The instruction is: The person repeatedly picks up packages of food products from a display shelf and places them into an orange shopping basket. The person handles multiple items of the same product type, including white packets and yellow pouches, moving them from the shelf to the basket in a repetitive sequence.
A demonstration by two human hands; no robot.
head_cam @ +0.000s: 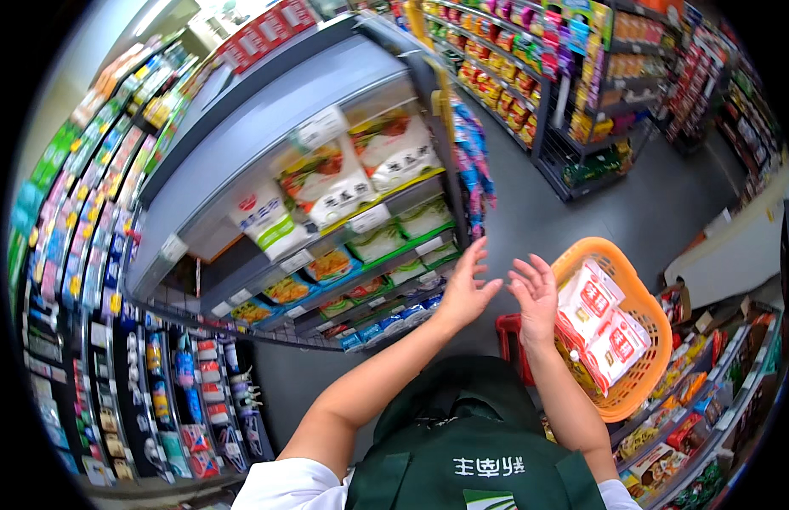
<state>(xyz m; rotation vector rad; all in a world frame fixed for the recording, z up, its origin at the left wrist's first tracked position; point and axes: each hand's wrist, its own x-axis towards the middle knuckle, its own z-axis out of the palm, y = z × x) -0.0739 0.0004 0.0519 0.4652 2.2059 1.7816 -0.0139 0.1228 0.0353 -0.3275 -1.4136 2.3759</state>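
Observation:
Both of my hands are raised in front of my green apron [458,440], facing each other with nothing between them. My left hand [468,287] has its fingers apart, near the right end of the shelf unit [267,121]. My right hand [535,296] is also spread and bare, beside the left rim of an orange plastic basket [653,376]. Inside the basket lie white-and-red plastic packets, an upper one [592,299] and a lower one [618,344]. A bottle, partly hidden, shows at the basket's left side.
Large bags of starch or flour [327,185] and a white-and-green bag [267,220] stand on the shelf unit. A red plastic object [512,338] is behind my right wrist. Snack shelves [694,414] border the right; hanging goods [197,382] fill the left. Grey floor [528,217] runs between.

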